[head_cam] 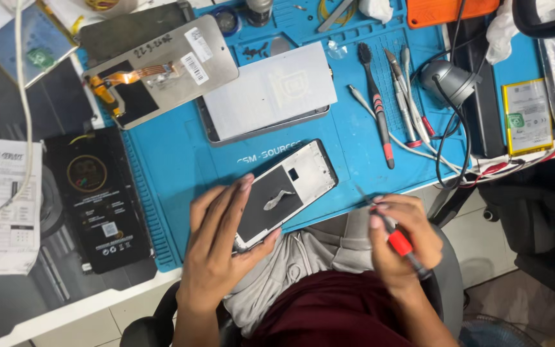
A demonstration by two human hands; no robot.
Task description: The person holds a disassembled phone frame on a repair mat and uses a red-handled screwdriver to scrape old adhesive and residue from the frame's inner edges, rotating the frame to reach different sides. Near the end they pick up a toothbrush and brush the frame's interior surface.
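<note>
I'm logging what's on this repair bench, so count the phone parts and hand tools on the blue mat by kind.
Phone frame in the left hand: 1
Display panels lying flat: 2
Screwdriver in the right hand: 1
Brush: 1
Total: 5

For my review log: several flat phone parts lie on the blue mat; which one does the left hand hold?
The white phone frame at the mat's near edge, gripped by the left hand; the other panels lie untouched farther back.
</note>
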